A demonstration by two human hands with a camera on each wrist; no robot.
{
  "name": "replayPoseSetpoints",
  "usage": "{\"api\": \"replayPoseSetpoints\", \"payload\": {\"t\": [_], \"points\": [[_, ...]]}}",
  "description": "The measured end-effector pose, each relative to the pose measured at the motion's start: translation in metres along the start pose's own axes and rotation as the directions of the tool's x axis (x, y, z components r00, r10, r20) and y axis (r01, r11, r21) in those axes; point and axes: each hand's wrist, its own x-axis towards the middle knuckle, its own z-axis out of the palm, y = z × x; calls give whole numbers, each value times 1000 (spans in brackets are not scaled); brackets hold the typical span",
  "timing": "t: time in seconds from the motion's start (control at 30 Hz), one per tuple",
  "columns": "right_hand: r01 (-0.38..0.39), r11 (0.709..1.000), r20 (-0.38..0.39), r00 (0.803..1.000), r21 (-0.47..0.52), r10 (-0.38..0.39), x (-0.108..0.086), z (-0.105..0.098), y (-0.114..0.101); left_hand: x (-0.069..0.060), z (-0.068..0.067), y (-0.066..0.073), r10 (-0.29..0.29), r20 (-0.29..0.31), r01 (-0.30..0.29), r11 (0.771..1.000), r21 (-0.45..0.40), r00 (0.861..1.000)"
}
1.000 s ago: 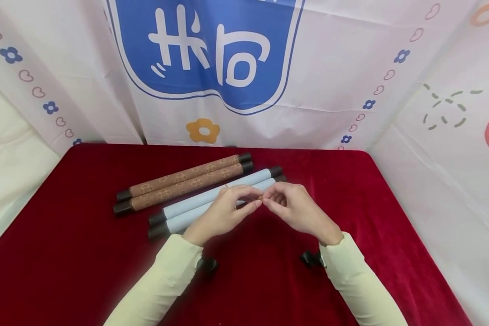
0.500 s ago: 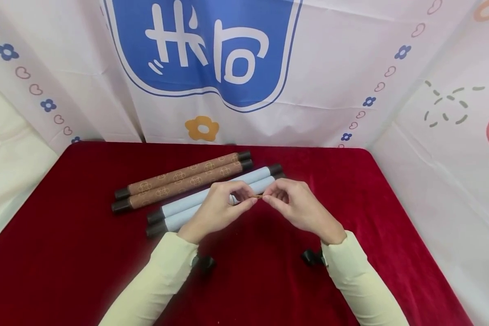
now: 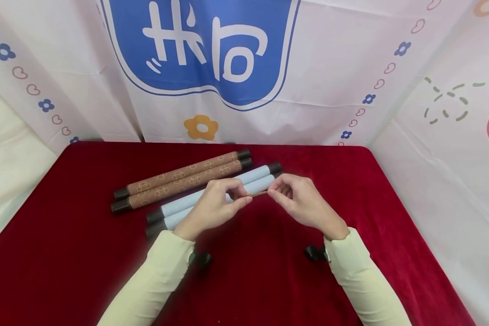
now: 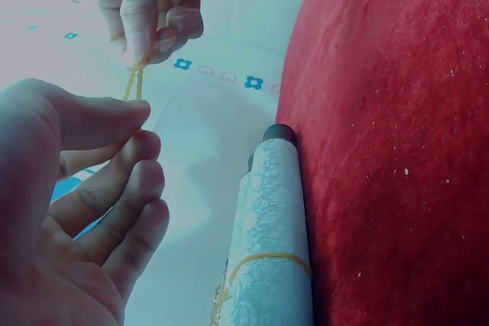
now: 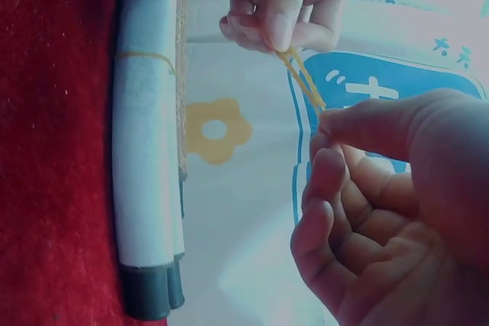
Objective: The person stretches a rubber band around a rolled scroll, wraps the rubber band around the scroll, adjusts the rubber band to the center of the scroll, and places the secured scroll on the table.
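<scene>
Left to right in the head view, I log the brown rolls (image 3: 183, 184) first: two, patterned, side by side, aslant on the red-covered table (image 3: 248, 280), with black ends. Beside them I have the blue rolls (image 3: 189, 199), also two and black-ended, at much the same slant. My wrist views show a yellow tie (image 4: 269, 255) across them; I cannot tell whether it circles both. Behind, the white backdrop (image 3: 330, 63) carries a blue emblem (image 3: 203, 79) above an orange flower (image 3: 189, 127). Left sleeve (image 3: 155, 271) cream, entering from the bottom edge. Left hand (image 3: 213, 203): clamped by thumb and fingertips on one end of a thin yellow band (image 3: 260, 193). Band position: in the air between the hands, beside the right part of the blue rolls, drawn out into two close strands. Right hand (image 3: 303, 199): matching pinch on the other end, palm side facing its own wrist camera. The hands stand apart, bridged by the band. Right sleeve (image 3: 358, 267) cream too. Far right, I note a white panel (image 3: 436, 181) bearing a dashed green line.
</scene>
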Motion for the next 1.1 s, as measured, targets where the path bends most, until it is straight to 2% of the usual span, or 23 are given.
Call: {"api": "replayPoseSetpoints", "payload": {"t": [0.17, 0.37, 0.47, 0.57, 0.9, 1.1], "points": [[3, 999, 30, 1000, 36, -4, 0, 4, -3, 1, 2, 1, 0, 35, 1, 1000, -13, 999], [-11, 998, 4, 1000, 54, 10, 0, 6, -5, 1, 2, 7, 55, -31, -57, 997, -44, 998], [-18, 997, 20, 1000, 77, 17, 0, 7, -6, 1, 4, 11, 94, -24, -95, 994, -50, 995], [-17, 995, 37, 999, 94, 14, 0, 8, -8, 1, 7, 14, 115, -14, -116, 993, -38, 993], [-17, 992, 61, 998, 122, 10, -1, 11, -10, -1, 7, 17, 117, -46, -116, 993, 30, 992], [-9, 992, 75, 997, 128, 0, -1, 14, -10, -2, 8, 17, 169, -74, -165, 985, 56, 983]]}}
